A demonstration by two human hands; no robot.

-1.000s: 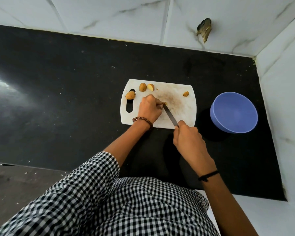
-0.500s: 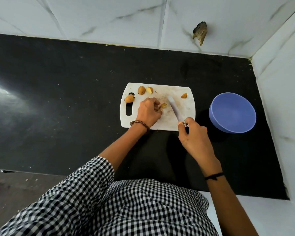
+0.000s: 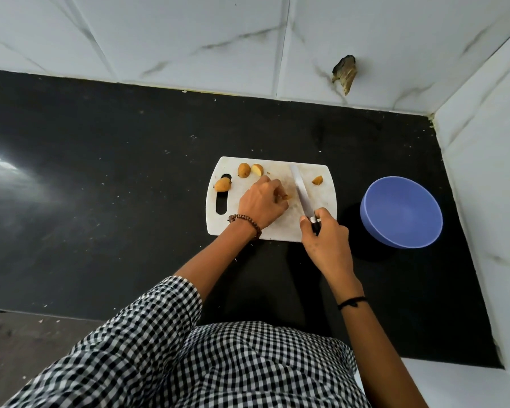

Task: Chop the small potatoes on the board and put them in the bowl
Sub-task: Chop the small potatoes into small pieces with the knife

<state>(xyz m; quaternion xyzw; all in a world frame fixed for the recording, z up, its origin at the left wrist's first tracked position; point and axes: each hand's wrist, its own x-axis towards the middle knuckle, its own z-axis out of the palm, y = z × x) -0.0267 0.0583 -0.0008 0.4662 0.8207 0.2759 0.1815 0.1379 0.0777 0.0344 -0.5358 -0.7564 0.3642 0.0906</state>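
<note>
Progress looked early. Your blue bowl (image 3: 368, 219), standing on the counter to the right of the cutting board (image 3: 326, 201), showed no potato inside, so as far as I could see nothing had been moved over. Two small potatoes looked whole at the board's far left: the first potato (image 3: 223, 184) beside the handle slot, the second potato (image 3: 243, 170) just beyond it. A cut half (image 3: 257, 169) lay right against the second. A lone wedge (image 3: 317, 180) sat near the far right edge. I judged you were mid-chop on one potato, with most of the cutting and all of the transfer left.

Your left hand (image 3: 261, 206) was curled, knuckles up, over the middle of the board, fingertips bearing down on a small piece (image 3: 284, 197) that showed only as a sliver at their tips. Your right hand (image 3: 326, 240) was wrapped round the handle of the knife (image 3: 302, 192) at the board's near right corner. The blade pointed away from you, just right of that piece, between it and the wedge. Whether the edge touched the board, I could not tell.
</note>
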